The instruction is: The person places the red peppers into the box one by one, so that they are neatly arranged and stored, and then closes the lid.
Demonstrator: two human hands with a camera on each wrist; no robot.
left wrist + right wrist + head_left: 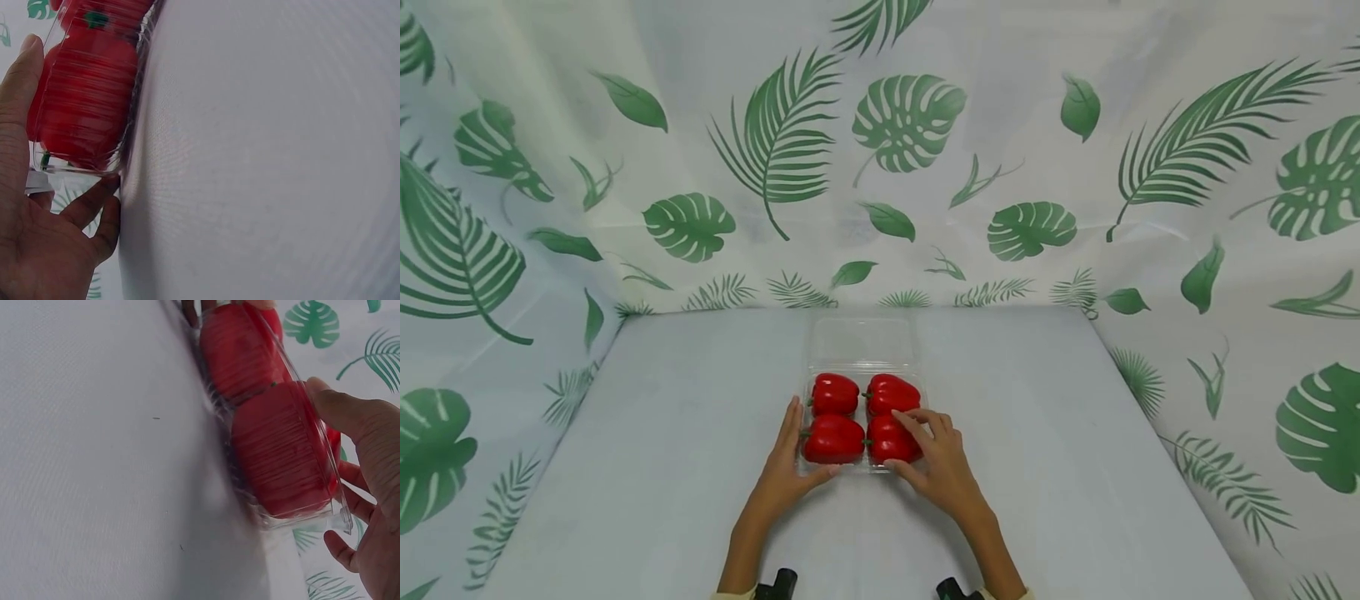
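Note:
A clear plastic clamshell box (859,468) lies on the table with its lid (863,340) folded back, away from me. Inside are red bell peppers in two rows, two at the back and two at the front. My left hand (784,479) rests against the box's left side with straight fingers, its thumb by the front edge. The left wrist view shows a pepper (87,94) through the ribbed wall. My right hand (946,467) grips the front-right pepper (889,440), thumb at its near side and index finger over its far side. That pepper (281,450) sits inside the box wall.
A white cloth covers the table (685,400). Behind it and at both sides hangs a pale curtain (955,192) printed with green leaves. Dark wrist devices (778,583) show at the bottom edge of the head view.

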